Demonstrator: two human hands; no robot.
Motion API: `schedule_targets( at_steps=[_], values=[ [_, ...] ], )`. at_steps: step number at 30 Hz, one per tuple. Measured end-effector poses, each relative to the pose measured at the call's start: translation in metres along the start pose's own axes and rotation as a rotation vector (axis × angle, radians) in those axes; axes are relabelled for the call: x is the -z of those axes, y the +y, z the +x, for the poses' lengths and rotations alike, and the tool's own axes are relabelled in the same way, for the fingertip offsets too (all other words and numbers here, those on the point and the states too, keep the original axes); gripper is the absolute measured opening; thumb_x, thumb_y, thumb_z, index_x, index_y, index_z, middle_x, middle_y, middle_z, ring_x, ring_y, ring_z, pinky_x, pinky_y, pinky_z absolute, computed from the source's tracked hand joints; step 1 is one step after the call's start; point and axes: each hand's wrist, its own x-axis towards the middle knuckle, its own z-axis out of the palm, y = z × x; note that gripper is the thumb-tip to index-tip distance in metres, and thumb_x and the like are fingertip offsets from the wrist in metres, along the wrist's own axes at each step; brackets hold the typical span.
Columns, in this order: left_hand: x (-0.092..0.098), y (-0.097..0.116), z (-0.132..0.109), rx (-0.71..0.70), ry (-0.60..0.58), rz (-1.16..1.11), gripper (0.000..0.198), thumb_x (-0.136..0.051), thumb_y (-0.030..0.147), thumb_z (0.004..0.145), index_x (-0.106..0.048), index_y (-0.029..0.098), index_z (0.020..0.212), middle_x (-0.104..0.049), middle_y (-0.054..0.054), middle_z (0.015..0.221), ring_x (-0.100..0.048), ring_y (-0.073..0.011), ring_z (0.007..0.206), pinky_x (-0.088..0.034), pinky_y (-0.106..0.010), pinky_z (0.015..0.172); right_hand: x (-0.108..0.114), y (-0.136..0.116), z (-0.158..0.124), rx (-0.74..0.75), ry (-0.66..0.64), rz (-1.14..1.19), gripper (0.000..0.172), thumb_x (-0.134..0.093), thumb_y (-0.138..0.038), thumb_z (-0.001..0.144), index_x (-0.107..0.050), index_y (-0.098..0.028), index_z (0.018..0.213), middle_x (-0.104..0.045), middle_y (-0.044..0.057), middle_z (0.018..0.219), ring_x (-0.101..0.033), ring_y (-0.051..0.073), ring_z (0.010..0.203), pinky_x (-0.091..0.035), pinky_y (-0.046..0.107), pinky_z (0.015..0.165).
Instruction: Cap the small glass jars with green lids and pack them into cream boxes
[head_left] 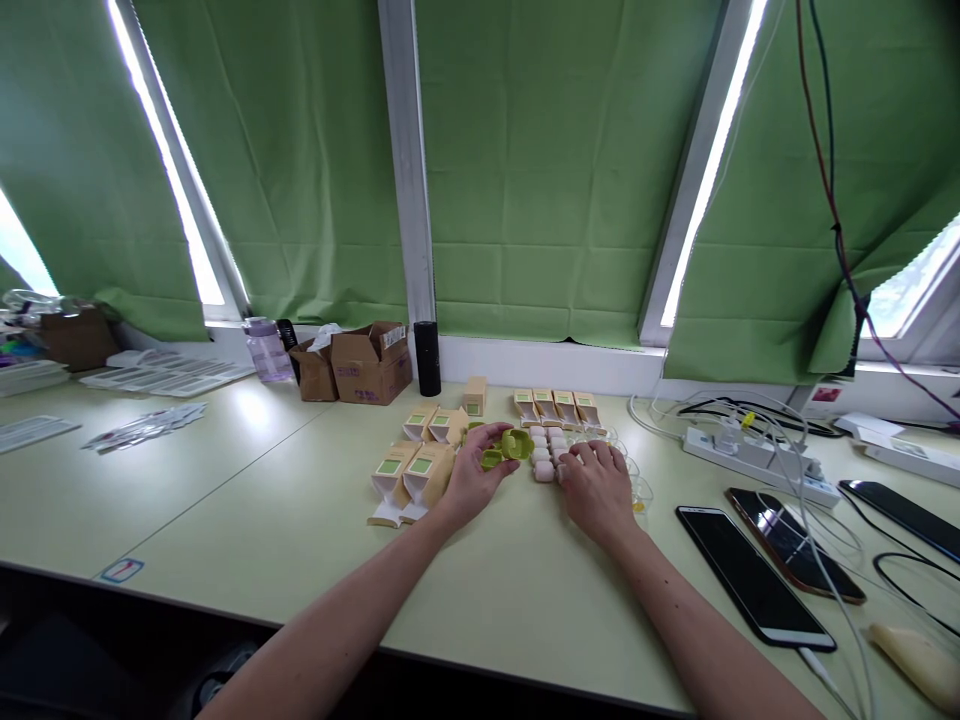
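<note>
My left hand [480, 472] is closed around a small open green case [517, 444], held just above the table. Its hollow side faces up. To the right of the case, pale pink rounded blocks [544, 470] stand in rows. My right hand [598, 482] reaches down at the near end of these rows, its bent fingers closed on a pale pink block [561, 471] that they mostly hide. Clear plastic cups [641, 492] lie beside and partly behind my right hand. Beige cartons with open flaps [427, 470] stand left of my left hand.
More beige cartons [555, 408] line the back, near a black cylinder [427, 358] and a brown cardboard box [371, 365]. At right lie phones [750, 570], a power strip [757, 462] and tangled cables. Flat packets [146, 427] lie far left.
</note>
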Motion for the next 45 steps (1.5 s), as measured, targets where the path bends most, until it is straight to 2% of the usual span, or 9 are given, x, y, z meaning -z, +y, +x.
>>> schedule_targets(
  at_steps=[8,15,21,24,28,32,36,40,45],
  values=[
    [0.001,0.0,-0.001,0.018,-0.017,-0.031,0.05,-0.082,0.022,0.078,-0.067,0.021,0.125,-0.063,-0.012,0.129,-0.063,-0.0269,0.122,-0.046,-0.045,0.112,0.0,-0.005,0.001,0.027,-0.052,-0.063,0.024,-0.06,-0.008,0.085,-0.078,-0.021,0.094,-0.073,0.013,0.114,-0.051,0.033,0.119,-0.028,0.046,0.107],
    [0.001,-0.001,0.001,-0.003,0.008,-0.007,0.049,-0.081,0.021,0.077,-0.068,0.021,0.124,-0.063,-0.012,0.129,-0.064,-0.0263,0.119,-0.05,-0.044,0.108,-0.001,0.001,0.001,-0.012,0.057,0.024,0.021,-0.065,-0.011,0.081,-0.076,-0.022,0.094,-0.073,0.013,0.113,-0.054,0.034,0.115,-0.034,0.048,0.103],
    [0.002,0.0,0.001,-0.019,-0.006,0.011,0.047,-0.079,0.02,0.079,-0.067,0.021,0.125,-0.065,-0.013,0.129,-0.063,-0.0266,0.122,-0.048,-0.046,0.111,0.001,0.0,0.003,-0.149,0.305,0.447,0.022,-0.064,-0.033,0.092,-0.072,-0.023,0.109,-0.071,0.011,0.118,-0.058,0.032,0.114,-0.042,0.049,0.099],
    [0.003,0.001,0.001,-0.012,-0.012,0.011,0.047,-0.079,0.021,0.08,-0.067,0.021,0.126,-0.064,-0.013,0.131,-0.063,-0.0264,0.123,-0.047,-0.047,0.113,0.005,-0.005,0.005,-0.188,0.351,0.756,0.026,-0.065,-0.042,0.093,-0.072,-0.024,0.109,-0.071,0.011,0.119,-0.061,0.031,0.113,-0.046,0.049,0.099],
    [0.002,0.002,0.0,0.002,-0.013,-0.006,0.049,-0.081,0.023,0.079,-0.068,0.021,0.126,-0.063,-0.013,0.131,-0.063,-0.0265,0.122,-0.049,-0.046,0.112,0.007,-0.013,0.006,-0.27,0.28,1.134,0.034,-0.072,-0.052,0.089,-0.074,-0.024,0.108,-0.072,0.011,0.119,-0.064,0.028,0.104,-0.05,0.043,0.088],
    [0.002,0.003,-0.001,0.012,-0.017,-0.011,0.05,-0.083,0.029,0.08,-0.07,0.022,0.127,-0.063,-0.013,0.13,-0.063,-0.0272,0.121,-0.05,-0.046,0.11,0.006,-0.019,0.005,-0.41,0.183,1.553,0.039,-0.081,-0.058,0.082,-0.076,-0.025,0.104,-0.076,0.007,0.102,-0.065,0.024,0.088,-0.051,0.038,0.079],
    [0.003,0.001,-0.001,0.023,-0.051,0.0,0.052,-0.081,0.036,0.084,-0.069,0.022,0.133,-0.065,-0.014,0.131,-0.062,-0.0275,0.122,-0.05,-0.046,0.111,0.008,-0.022,0.006,-0.464,0.087,1.853,0.036,-0.085,-0.057,0.079,-0.076,-0.023,0.088,-0.071,0.002,0.081,-0.059,0.018,0.07,-0.048,0.034,0.068],
    [0.004,-0.003,-0.002,0.031,-0.084,0.013,0.054,-0.078,0.044,0.088,-0.069,0.021,0.136,-0.064,-0.015,0.133,-0.061,-0.0284,0.123,-0.05,-0.046,0.11,0.011,-0.024,0.007,-0.529,0.033,2.025,0.036,-0.088,-0.055,0.076,-0.074,-0.022,0.079,-0.07,0.003,0.079,-0.062,0.018,0.07,-0.047,0.031,0.061],
    [0.005,-0.001,-0.003,0.065,-0.116,-0.01,0.06,-0.075,0.052,0.089,-0.067,0.021,0.139,-0.064,-0.015,0.133,-0.062,-0.0284,0.12,-0.055,-0.044,0.105,0.015,-0.025,0.006,-0.475,-0.001,2.024,0.037,-0.09,-0.052,0.075,-0.075,-0.024,0.093,-0.076,0.005,0.095,-0.069,0.021,0.079,-0.053,0.035,0.068]
  ],
)
